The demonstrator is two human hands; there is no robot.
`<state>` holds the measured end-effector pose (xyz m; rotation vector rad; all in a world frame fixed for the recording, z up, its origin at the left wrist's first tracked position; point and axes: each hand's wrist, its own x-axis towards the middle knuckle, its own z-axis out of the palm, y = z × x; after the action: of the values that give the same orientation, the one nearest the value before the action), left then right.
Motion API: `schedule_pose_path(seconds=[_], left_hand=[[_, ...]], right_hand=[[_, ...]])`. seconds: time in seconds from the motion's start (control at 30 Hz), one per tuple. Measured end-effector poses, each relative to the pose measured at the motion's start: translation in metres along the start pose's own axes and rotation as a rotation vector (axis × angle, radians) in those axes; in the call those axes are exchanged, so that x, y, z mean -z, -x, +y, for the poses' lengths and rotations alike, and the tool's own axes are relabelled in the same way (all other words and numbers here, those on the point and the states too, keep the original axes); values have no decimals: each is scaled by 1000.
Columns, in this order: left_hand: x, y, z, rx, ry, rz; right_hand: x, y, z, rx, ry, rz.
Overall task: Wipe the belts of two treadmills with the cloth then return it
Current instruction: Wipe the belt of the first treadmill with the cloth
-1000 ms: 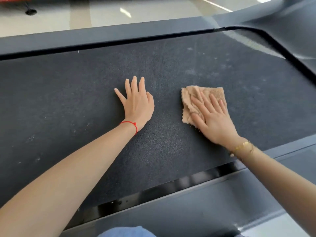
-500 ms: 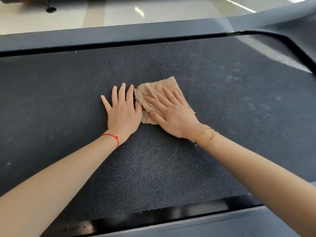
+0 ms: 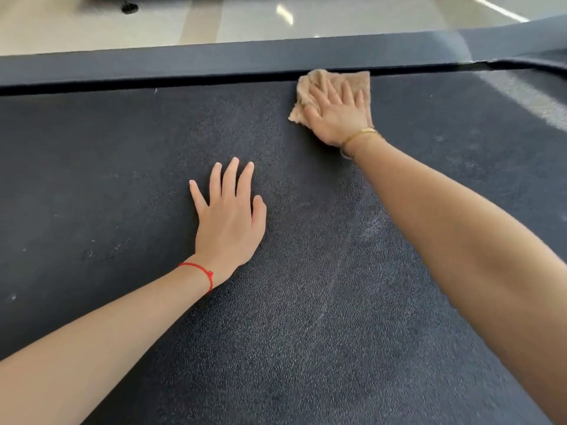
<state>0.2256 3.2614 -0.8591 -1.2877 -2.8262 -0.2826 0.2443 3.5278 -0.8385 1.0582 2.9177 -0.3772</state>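
Note:
A dark textured treadmill belt (image 3: 122, 179) fills most of the view. My right hand (image 3: 336, 115) lies flat with spread fingers on a beige cloth (image 3: 359, 81), pressing it onto the belt at its far edge, right against the side rail. My left hand (image 3: 230, 219), with a red string at the wrist, rests palm down on the middle of the belt with fingers apart and holds nothing. Pale dust specks show on the belt at the left, and faint wipe streaks run below my right forearm.
A dark grey side rail (image 3: 214, 61) runs along the far edge of the belt, with a black gap under it. Beyond it lies shiny beige floor (image 3: 76, 29) with a black foot of some equipment (image 3: 129, 7). The treadmill's front cover (image 3: 537, 62) rises at top right.
My right hand has slid the cloth away from my left hand, out to the far edge of the belt by the rail. My left hand stays planted on the belt.

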Motion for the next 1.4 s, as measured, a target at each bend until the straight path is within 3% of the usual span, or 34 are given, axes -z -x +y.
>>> schedule_pose_path(seconds=[0.17, 0.27, 0.33, 0.5, 0.6, 0.73, 0.87, 1.0, 1.1, 1.27, 1.4], left_hand=[[-2, -1, -1, 0, -2, 4], [-2, 0, -2, 1, 3, 2], [-3, 0, -2, -1, 5, 1], [1, 0, 1, 8, 20, -12], [3, 0, 2, 12, 28, -20], [2, 1, 2, 8, 51, 0], [-1, 2, 0, 8, 57, 17], [0, 2, 1, 4, 69, 24], [1, 4, 2, 9, 69, 19], [1, 4, 2, 18, 76, 13], [1, 3, 2, 15, 75, 23]], right_hand=[[-14, 1, -55, 233, 22, -28], [-18, 16, -40, 339, 32, -7], [-13, 18, -9, 301, 66, 32], [13, 19, 91, -29, 64, 67], [18, 36, 100, -91, 30, 34], [5, 94, 60, 40, -18, 33], [-14, 190, 24, 290, -11, 17], [-25, 267, 17, 449, 40, -48], [-17, 264, 34, 372, 37, -44], [-11, 236, 41, 18, 58, 13], [-26, 282, -1, 191, 57, -25]])
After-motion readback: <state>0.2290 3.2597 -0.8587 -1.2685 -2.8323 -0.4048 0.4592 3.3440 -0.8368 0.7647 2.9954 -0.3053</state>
